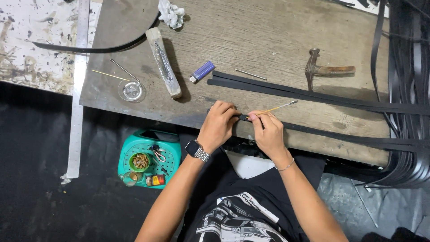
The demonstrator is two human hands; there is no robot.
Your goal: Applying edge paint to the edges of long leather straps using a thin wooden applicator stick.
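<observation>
My left hand (218, 124) presses down on the end of a long black strap (340, 134) at the near edge of the wooden worktable (268, 40). My right hand (268, 132) pinches the same strap end and holds a thin yellow-handled brush (274, 108) whose tip points up and to the right. The strap runs off to the right across the table. A wristwatch is on my left wrist and a thin bracelet on my right.
Two more black straps (286, 89) lie above my hands, beside a hammer (324, 70), a metal pin (251, 74), a blue lighter (202, 71), a wooden block (163, 62), a small glass dish (132, 91). A bundle of straps (407, 89) hangs right. A teal stool (150, 157) stands below left.
</observation>
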